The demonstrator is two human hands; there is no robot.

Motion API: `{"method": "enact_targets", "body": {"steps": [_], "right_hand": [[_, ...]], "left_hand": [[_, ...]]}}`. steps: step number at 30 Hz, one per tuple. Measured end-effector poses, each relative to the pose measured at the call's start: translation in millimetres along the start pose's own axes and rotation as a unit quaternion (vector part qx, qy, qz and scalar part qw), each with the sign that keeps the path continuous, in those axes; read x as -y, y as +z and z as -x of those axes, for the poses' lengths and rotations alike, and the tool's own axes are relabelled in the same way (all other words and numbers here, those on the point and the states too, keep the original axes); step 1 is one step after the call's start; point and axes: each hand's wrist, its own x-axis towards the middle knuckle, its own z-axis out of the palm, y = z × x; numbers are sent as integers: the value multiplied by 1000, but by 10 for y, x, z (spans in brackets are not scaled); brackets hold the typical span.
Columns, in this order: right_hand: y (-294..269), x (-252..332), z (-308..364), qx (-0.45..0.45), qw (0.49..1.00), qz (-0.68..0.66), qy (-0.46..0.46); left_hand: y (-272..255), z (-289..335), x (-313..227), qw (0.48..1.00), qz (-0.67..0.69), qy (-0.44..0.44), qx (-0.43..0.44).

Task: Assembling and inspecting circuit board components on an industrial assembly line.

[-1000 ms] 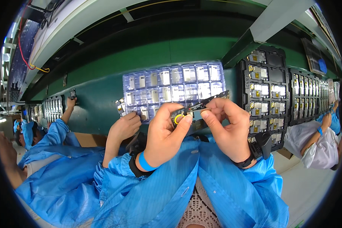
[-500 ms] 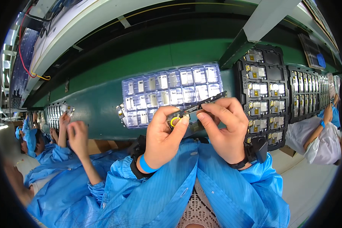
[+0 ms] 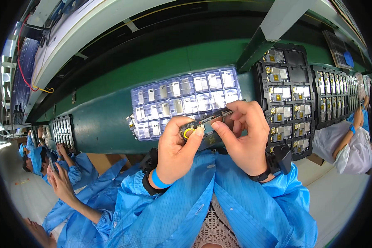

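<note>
My left hand (image 3: 174, 148) pinches the left end of a dark circuit board (image 3: 211, 138) with a yellow ring on it. My right hand (image 3: 249, 138) grips the board's other end, its thumb against the near face and fingers curled behind. The board is tilted above the near edge of a clear bluish tray (image 3: 133, 99). Small silvery rectangular pieces (image 3: 175, 89) sit in the tray's pockets. My fingers cover parts of the board, so I cannot tell whether a loose piece is also in them.
To my right a black tray (image 3: 297, 75) holds several circuit boards, with more black trays (image 3: 315, 82) beyond it. A metal post (image 3: 258, 47) rises behind the clear tray. At left a co-worker's hand (image 3: 61, 184) is near; another black tray (image 3: 72, 132) lies farther along the bench.
My right fingers have shifted along the board, the thumb now lower and flatter against it. The co-worker at left has drawn their hands back from the bench, toward the lower left.
</note>
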Motion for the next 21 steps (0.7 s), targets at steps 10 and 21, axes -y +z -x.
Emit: {"method": "enact_targets", "body": {"steps": [10,21], "right_hand": [[-88,-8,-112,8,999,10,-41],[-93,-106,-35,54,993,-75,68]], "left_hand": [[9,-19,-23,1000,-7,-17,1],[84,-44,23,997,-67,21,-24]]}}
